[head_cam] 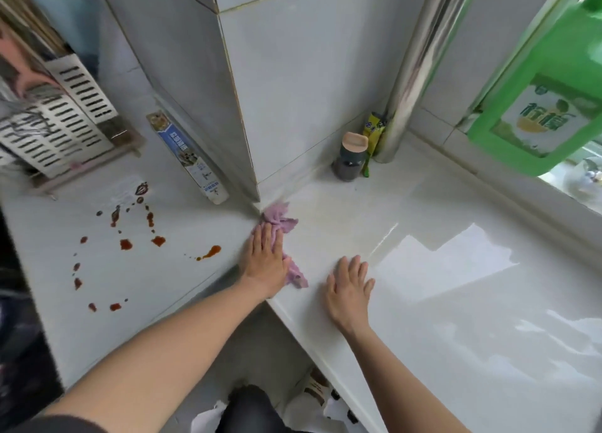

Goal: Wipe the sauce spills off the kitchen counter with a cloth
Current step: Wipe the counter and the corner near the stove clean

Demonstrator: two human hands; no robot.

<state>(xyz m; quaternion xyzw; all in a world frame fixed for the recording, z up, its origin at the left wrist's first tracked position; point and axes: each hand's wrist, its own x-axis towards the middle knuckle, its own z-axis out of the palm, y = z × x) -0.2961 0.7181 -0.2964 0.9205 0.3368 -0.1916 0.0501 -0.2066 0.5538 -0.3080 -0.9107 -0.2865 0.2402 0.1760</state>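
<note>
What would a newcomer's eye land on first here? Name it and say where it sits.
The red-brown sauce spills, scattered in drops over the left stretch of the white counter. Next, the left hand pressing flat on a purple cloth at the counter's inner corner, with the right hand resting flat beside it. A green bottle looms at upper right.

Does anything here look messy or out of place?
Yes: red-brown sauce spills dot the counter on the left, unwiped. The left hand presses the purple cloth near the corner, away from them; the right hand lies flat.
</note>
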